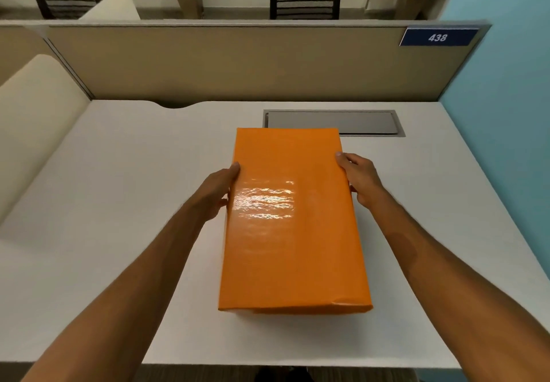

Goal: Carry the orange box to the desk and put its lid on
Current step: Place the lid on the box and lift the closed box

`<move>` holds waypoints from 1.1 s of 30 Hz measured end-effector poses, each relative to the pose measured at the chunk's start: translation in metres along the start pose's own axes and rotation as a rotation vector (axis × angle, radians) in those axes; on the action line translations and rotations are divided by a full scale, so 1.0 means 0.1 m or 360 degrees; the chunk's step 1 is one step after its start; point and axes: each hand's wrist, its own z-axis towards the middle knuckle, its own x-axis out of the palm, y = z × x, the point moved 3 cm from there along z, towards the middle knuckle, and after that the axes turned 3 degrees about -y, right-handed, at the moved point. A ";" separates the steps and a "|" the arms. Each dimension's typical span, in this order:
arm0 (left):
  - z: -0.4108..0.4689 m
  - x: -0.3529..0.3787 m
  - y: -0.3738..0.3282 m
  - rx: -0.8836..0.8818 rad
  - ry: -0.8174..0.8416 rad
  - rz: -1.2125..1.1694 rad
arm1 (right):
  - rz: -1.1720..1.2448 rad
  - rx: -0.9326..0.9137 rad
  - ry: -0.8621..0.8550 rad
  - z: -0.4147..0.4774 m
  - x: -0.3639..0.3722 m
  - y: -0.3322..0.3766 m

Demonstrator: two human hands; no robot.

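Left to right across the white desk (104, 203): the person's left hand (218, 192) lies flat against the left long side of the orange box (293, 218), thumb on the top edge, fingers hidden down the side; the box sits between the hands at desk centre, long axis running from six o'clock to twelve o'clock; the right hand (361, 180) mirrors the grip at three o'clock of the box. Both hands are partly curled and pressing inward, equally near. The glossy orange lid (285, 265) appears already seated over the box, so its contents cannot be seen. A recessed grey cable tray (366, 122) lies at twelve o'clock, just beyond the far end. Judged stage: final seating or release.
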 end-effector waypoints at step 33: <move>-0.68 -0.02 0.83 0.0041 0.0092 -0.0098 | 0.0297 0.0248 0.0364 -0.90 -0.18 -0.72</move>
